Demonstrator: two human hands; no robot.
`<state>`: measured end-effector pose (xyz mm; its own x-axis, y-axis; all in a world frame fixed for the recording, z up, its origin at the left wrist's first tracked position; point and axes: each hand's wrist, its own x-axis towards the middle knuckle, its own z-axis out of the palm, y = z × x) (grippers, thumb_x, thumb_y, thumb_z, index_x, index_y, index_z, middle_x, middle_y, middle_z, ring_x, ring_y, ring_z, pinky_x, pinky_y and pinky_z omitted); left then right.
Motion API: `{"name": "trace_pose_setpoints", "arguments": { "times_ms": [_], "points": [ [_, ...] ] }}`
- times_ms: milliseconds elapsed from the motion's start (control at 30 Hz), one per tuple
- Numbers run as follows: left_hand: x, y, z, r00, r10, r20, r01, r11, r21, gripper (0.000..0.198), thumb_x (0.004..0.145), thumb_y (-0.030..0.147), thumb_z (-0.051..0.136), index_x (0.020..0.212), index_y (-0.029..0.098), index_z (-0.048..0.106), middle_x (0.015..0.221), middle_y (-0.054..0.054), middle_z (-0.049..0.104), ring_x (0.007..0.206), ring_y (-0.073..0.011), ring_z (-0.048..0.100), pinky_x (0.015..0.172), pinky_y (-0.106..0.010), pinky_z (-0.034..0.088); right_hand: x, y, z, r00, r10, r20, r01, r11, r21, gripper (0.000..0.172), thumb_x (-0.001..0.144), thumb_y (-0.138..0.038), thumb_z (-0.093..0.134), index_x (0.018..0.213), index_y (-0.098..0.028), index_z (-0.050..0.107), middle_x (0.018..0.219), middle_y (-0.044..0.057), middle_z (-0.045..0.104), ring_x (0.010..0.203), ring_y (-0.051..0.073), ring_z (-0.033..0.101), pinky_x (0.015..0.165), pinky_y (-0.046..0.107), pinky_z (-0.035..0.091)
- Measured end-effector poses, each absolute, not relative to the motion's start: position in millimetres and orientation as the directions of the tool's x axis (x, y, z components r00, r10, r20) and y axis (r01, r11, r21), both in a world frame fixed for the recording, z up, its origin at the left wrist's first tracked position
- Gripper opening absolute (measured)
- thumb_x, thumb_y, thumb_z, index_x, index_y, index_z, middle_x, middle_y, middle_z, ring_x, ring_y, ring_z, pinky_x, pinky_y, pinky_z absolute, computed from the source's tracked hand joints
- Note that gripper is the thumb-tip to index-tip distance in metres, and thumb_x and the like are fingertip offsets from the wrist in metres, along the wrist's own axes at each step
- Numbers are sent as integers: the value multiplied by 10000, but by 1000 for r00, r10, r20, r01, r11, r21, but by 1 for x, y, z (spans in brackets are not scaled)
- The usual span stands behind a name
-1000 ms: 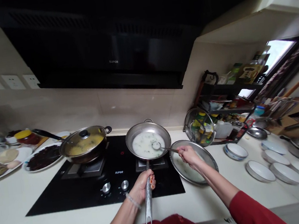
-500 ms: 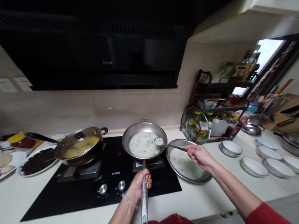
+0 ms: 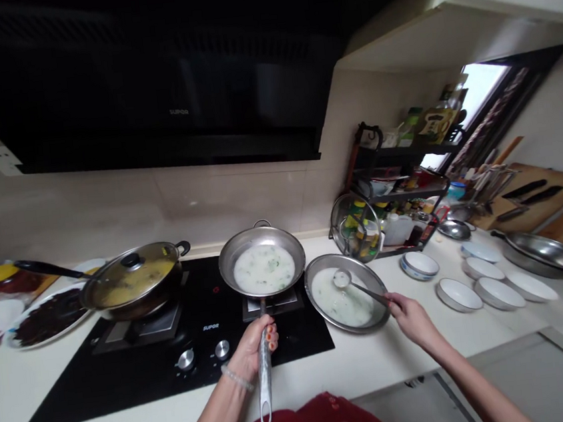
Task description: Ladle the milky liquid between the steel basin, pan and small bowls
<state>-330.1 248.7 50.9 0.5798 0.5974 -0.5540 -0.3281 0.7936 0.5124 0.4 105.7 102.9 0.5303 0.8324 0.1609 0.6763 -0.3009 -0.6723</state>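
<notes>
My left hand (image 3: 256, 342) is wrapped round the long metal handle of a frying pan (image 3: 227, 265) on the right burner. White liquid with green bits (image 3: 266, 269) covers the middle of that pan. In my right hand (image 3: 409, 316) is the handle of a ladle (image 3: 341, 278), its bowl over the wide metal basin (image 3: 373, 319) to the right of the pan. Similar white, green-flecked liquid fills much of this basin. The ladle's bowl appears to be at the liquid's surface.
A lidded pan (image 3: 136, 287) of yellow food occupies the left burner, its black handle pointing left. Beside it lies a plate of dark food (image 3: 51, 317). Several white bowls (image 3: 458, 294) stand at right, near a condiment rack (image 3: 400, 192) and a leaning glass lid (image 3: 356, 228).
My right hand has moved right, carrying the ladle's bowl from the frying pan to the basin. My left hand keeps its hold on the pan handle. The view has shifted slightly right.
</notes>
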Motion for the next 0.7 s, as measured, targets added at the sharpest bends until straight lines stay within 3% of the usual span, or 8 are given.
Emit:
{"name": "trace_pose_setpoints", "arguments": {
  "times_ms": [67, 200, 267, 333, 400, 500, 600, 700],
  "points": [
    [-330, 248, 52, 578, 595, -558, -327, 796, 510, 299, 803, 176, 524, 541, 176, 382, 437, 55, 370, 333, -30, 316, 321, -138, 243, 2, 95, 84, 421, 862, 282, 855, -273, -441, 349, 799, -218, 379, 1026, -139, 632, 958, 141, 691, 869, 247, 658, 771, 359, 506],
    [-330, 247, 54, 566, 603, -562, -338, 792, 509, 288, 816, 162, 495, 545, 168, 398, 449, 44, 390, 335, -30, 321, 319, -136, 246, 2, 73, 66, 229, 888, 398, 972, -228, -51, 435, 824, -77, 308, 1204, -110, 518, 1078, 174, 645, 887, 238, 653, 730, 348, 520],
    [-330, 247, 55, 563, 604, -564, -339, 791, 509, 300, 819, 157, 485, 535, 169, 391, 446, 42, 387, 333, -29, 316, 315, -137, 241, 2, 64, 66, 178, 880, 440, 974, -222, 52, 430, 827, -57, 314, 1209, -110, 503, 1027, 165, 639, 877, 237, 641, 713, 334, 512],
    [-330, 247, 56, 562, 605, -564, -339, 791, 510, 310, 818, 154, 486, 527, 171, 383, 447, 41, 385, 333, -29, 314, 314, -137, 235, 2, 59, 67, 188, 864, 468, 968, -244, 61, 385, 841, -82, 323, 1167, -116, 525, 953, 150, 629, 851, 237, 629, 697, 325, 497],
    [-329, 246, 57, 558, 609, -564, -342, 788, 512, 310, 818, 152, 485, 525, 169, 385, 453, 40, 389, 334, -28, 312, 314, -137, 230, 3, 58, 67, 281, 846, 453, 954, -297, -37, 332, 858, -139, 321, 1080, -131, 567, 899, 135, 620, 777, 229, 622, 656, 319, 481],
    [-329, 246, 58, 551, 614, -565, -346, 785, 514, 304, 820, 147, 475, 525, 163, 398, 452, 41, 390, 333, -26, 306, 314, -136, 231, 5, 64, 63, 522, 795, 311, 836, -403, -372, 263, 825, -240, 362, 870, -154, 607, 760, 99, 621, 655, 214, 598, 595, 314, 450],
    [-328, 245, 59, 548, 609, -573, -343, 789, 510, 310, 821, 143, 463, 517, 157, 408, 439, 41, 383, 332, -28, 306, 314, -136, 236, -1, 75, 68, 714, 697, 70, 493, -429, -757, 200, 738, -328, 444, 708, -174, 567, 521, 9, 500, 486, 164, 498, 470, 273, 372],
    [-328, 245, 61, 545, 608, -578, -344, 790, 507, 320, 824, 137, 451, 507, 155, 409, 429, 42, 373, 328, -29, 299, 313, -136, 232, -19, 91, 90, 722, 683, -113, 106, -271, -957, 250, 667, -399, 532, 751, -164, 545, 493, -64, 395, 394, 88, 338, 394, 222, 242]
  ]
}}
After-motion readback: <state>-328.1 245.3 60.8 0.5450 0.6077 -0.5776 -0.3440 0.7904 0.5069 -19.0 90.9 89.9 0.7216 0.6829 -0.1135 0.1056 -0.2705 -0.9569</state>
